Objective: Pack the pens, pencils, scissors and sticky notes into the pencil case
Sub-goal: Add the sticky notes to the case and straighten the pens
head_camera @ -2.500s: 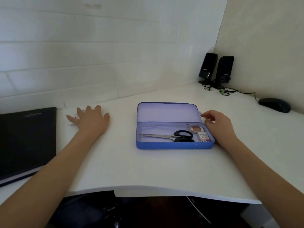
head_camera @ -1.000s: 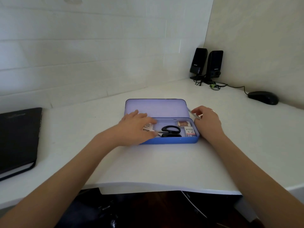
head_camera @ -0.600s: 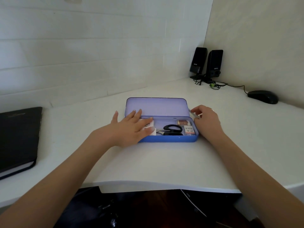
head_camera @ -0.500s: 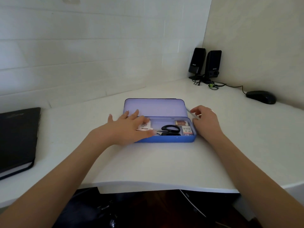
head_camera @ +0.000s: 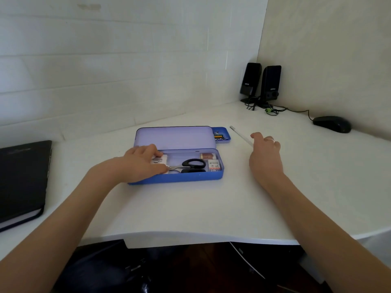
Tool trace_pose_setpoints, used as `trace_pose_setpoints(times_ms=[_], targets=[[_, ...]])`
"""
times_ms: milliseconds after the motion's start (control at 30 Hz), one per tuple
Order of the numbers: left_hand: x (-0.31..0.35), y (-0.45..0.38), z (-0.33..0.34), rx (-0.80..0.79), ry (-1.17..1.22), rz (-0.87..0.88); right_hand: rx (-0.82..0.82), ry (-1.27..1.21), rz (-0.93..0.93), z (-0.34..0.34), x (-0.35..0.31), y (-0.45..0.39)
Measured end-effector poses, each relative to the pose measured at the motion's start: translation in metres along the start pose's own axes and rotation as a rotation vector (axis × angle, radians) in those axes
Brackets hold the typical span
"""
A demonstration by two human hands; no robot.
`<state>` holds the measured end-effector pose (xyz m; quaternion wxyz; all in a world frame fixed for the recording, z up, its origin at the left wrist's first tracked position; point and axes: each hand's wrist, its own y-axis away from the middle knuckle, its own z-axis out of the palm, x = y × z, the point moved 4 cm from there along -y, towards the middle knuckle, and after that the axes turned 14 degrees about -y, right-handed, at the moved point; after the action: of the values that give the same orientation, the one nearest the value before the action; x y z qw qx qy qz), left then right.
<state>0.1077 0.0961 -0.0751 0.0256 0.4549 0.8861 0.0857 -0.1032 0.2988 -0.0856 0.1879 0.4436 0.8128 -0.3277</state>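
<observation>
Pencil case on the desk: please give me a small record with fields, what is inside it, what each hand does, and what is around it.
case: blue pencil case, lid open, lying on the white desk
inside: black-handled scissors, small boxes at the right end
left hand: left hand over the left end, fingers on a small white pad
right hand: right hand apart from the case, holding a white pen
behind the lid: small blue tray
elsewhere: black notebook, two speakers, mouse
</observation>
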Motion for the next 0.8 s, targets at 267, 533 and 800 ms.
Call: trace_pose_setpoints(times_ms=[267,533,800], targets=[[-0.031,0.003,0.002,0.171,-0.056,-0.194,-0.134,-0.275,-0.193,0.021,-0.028,-0.025],[-0.057,0.0,-0.002,0.397,-0.03,-0.35,-0.213,-0.278,-0.192,0.043,-0.036,-0.029],[-0.062,-0.012,0.0,0.445,-0.058,-0.47,-0.23,-0.165,-0.122,0.016,-0.001,-0.036]])
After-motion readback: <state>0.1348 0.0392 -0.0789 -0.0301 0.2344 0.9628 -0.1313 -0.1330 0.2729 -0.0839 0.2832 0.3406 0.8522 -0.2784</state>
